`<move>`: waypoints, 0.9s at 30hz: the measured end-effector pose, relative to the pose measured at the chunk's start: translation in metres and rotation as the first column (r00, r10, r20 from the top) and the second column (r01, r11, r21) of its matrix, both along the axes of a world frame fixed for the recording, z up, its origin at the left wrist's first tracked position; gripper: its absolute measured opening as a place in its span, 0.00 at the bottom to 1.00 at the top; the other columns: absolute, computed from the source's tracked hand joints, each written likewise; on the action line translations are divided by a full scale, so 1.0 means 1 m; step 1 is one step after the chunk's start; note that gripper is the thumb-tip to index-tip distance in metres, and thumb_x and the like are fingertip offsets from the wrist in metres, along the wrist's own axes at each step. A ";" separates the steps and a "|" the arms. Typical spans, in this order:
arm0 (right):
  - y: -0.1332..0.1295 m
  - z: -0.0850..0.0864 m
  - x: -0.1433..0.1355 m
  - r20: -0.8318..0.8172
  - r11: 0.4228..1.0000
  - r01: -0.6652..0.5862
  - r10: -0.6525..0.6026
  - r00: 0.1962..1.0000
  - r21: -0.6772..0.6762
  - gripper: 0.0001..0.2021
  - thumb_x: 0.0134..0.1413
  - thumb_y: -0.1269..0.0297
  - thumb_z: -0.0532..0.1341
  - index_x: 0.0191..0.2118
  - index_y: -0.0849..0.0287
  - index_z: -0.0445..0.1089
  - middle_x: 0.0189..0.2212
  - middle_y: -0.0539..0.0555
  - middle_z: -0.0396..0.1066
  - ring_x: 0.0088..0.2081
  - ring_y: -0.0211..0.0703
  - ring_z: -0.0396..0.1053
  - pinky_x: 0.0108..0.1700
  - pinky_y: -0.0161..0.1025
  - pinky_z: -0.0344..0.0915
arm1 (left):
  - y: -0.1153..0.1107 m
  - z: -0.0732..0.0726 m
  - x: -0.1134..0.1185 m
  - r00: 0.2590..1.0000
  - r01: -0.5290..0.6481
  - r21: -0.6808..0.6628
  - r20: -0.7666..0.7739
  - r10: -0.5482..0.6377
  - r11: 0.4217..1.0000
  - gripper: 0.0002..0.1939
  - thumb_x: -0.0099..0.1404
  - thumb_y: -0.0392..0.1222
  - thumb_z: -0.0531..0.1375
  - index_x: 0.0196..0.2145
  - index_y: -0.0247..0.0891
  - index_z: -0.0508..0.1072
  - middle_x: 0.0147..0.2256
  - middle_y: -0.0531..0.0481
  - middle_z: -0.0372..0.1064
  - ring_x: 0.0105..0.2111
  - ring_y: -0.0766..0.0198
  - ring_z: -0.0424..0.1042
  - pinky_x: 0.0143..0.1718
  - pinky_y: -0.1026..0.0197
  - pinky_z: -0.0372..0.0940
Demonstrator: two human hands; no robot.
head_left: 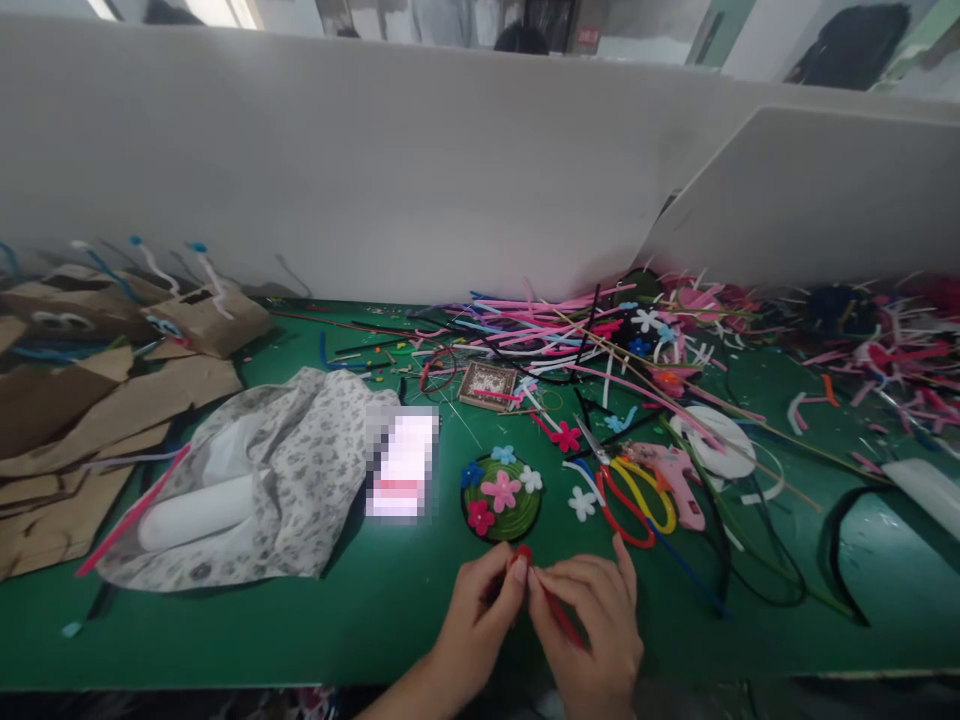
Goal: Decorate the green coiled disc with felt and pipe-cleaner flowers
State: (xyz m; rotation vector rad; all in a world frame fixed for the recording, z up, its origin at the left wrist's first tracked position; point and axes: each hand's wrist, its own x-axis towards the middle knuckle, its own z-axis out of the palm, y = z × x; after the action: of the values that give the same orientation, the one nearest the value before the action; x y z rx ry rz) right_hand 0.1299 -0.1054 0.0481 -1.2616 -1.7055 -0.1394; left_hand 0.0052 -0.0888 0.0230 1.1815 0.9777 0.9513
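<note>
Near the front edge of the green table, my left hand (480, 605) pinches the curled end of a red pipe cleaner (564, 618). Close beside it, my right hand (596, 630) grips the same pipe cleaner, its length running down under the fingers. Just beyond my fingertips lies a round green coiled disc (517, 515) with a dark rim, bearing several pipe-cleaner flowers, a pink flower (501, 490) in the middle. A loose white flower (582, 503) rests to its right. Scissors (626, 500) with red and yellow handles lie past my right hand, by a pink glue gun (679, 480).
Left of the disc are a blurred-out lit screen (405, 465) and a patterned cloth bag (300, 480). Cardboard pieces (67, 500) fill the far left. Many pipe cleaners (517, 325) pile up at the back and right, near a white roll (716, 440). A grey partition (337, 170) stands behind.
</note>
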 end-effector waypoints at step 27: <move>-0.011 -0.023 -0.012 -0.396 0.928 -0.186 0.046 0.917 -0.323 0.10 0.59 0.69 0.61 0.45 0.55 0.74 0.36 0.53 0.75 0.38 0.40 0.75 0.39 0.33 0.73 | 0.013 0.001 -0.007 0.982 -0.143 -0.094 0.114 0.153 0.985 0.17 0.68 0.52 0.55 0.27 0.37 0.66 0.25 0.56 0.59 0.26 0.68 0.57 0.27 0.67 0.54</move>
State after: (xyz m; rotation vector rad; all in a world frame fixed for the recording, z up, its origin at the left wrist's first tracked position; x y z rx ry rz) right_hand 0.1175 -0.1161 0.0252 -1.3348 -1.4941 0.4827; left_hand -0.0013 -0.0760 0.0241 0.9784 1.0092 1.0760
